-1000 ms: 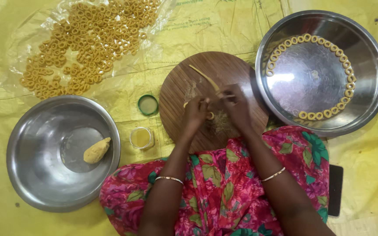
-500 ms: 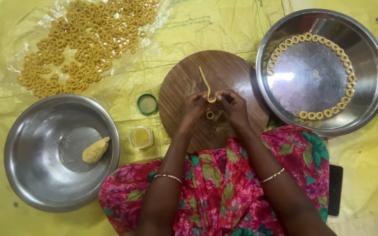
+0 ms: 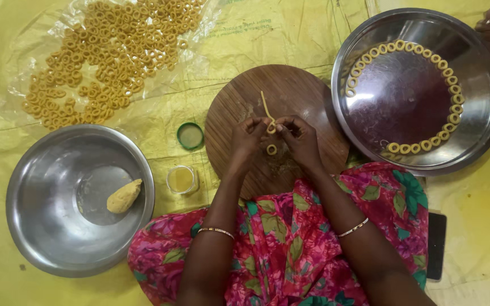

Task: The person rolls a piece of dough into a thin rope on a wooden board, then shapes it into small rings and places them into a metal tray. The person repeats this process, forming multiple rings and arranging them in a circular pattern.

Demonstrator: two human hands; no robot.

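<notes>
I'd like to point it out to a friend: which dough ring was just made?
Find the round wooden board in the middle. A single small yellow dough ring lies there, just below both hands' fingertips, unlike the rings lining the steel tray.

A crinkled yellow plastic sheet [image 3: 290, 34] covers the whole floor, creased in long folds and carrying faint green print near the top centre of the frame. A clear, wrinkled plastic film [image 3: 211, 22] lies over it in the upper left and catches bright glints. The light is soft and even, with weak shadows. A flat black rectangular object [image 3: 436, 245] rests on the sheet at lower right.
</notes>
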